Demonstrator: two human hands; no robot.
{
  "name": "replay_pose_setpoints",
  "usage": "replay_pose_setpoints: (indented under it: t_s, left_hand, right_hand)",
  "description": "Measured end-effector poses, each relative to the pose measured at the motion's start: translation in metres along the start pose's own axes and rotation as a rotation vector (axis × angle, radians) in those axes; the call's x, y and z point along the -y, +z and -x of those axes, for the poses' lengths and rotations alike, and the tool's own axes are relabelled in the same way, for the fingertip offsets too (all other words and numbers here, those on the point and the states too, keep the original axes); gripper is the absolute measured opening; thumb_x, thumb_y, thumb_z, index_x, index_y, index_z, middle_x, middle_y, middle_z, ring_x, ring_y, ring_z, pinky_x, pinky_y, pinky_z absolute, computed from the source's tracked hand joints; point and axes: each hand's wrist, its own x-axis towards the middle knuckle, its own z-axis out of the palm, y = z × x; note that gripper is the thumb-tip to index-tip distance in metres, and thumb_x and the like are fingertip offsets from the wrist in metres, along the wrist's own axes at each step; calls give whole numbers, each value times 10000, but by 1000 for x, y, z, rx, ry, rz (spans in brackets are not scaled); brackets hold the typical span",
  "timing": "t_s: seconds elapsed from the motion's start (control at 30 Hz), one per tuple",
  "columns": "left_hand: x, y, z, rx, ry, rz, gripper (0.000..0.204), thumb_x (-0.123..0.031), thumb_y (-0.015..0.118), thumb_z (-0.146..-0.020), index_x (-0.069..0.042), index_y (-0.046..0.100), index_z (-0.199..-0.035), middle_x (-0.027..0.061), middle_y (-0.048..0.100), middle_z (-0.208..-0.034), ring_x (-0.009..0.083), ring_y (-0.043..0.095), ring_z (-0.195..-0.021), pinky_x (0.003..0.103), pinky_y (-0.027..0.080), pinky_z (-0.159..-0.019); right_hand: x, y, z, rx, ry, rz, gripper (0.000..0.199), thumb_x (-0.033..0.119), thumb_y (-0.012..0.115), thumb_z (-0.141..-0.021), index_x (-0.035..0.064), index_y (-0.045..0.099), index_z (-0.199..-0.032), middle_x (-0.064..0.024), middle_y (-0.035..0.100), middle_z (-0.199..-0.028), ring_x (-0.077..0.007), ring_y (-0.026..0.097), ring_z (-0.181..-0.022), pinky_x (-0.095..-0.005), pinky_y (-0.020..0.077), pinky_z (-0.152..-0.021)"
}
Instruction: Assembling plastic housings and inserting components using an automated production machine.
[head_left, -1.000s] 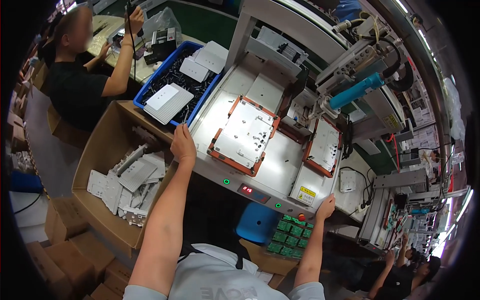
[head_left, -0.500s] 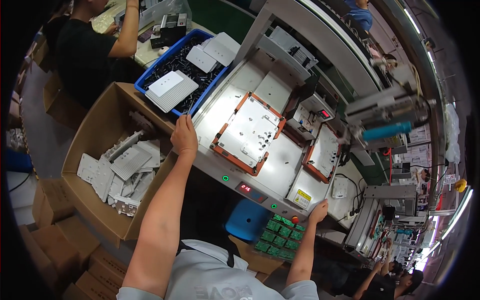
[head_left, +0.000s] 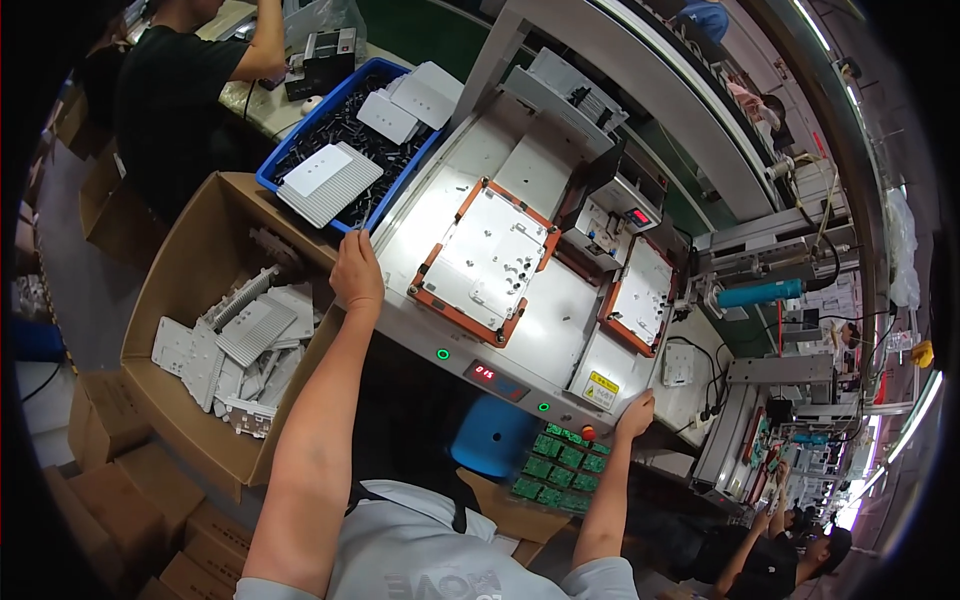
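Both hands rest on the machine's front edge — left hand (head_left: pixel 356 275) curled at nine o'clock beside the orange-framed fixture (head_left: pixel 487 260), right hand (head_left: pixel 636 412) by the red button (head_left: pixel 588 432) at five o'clock, neither holding anything. Seemingly mid-cycle; unloading the fixture likely follows.

Bare machine deck (head_left: pixel 560 320) between two orange-framed fixtures (head_left: pixel 487 260), overhead housing (head_left: pixel 600 190) behind

both arms stretched forward and spread wide; left hand (head_left: pixel 357 277) palm-down with fingers curled, right hand (head_left: pixel 635 414) palm-down, fingers bent.
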Motion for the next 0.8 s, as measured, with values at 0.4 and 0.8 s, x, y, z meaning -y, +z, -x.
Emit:
replay_pose_setpoints:
  t_s: [0.4,0.8]
  left_hand:
    - [3,-1,-2,49,-20,-2,313,-389,381,-984,-129,556,-998,101,639,-959,361,600,-869,453,476,-689]
    - [0,-2,-2,32,-25,7,319,-408,386,-977,-135,551,-997,117,648,-935,375,600,-862,466,472,-686]
  right_hand:
    - [1,4,1,-21,-9,16,498,468,361,-951,58,638,-1010,-230,645,-965,-453,581,-916,-498,453,-773]
    - [-2,4,1,-45,-37,-13,478,463,377,-954,63,638,-983,-214,651,-942,-440,590,-887,-485,461,-746]
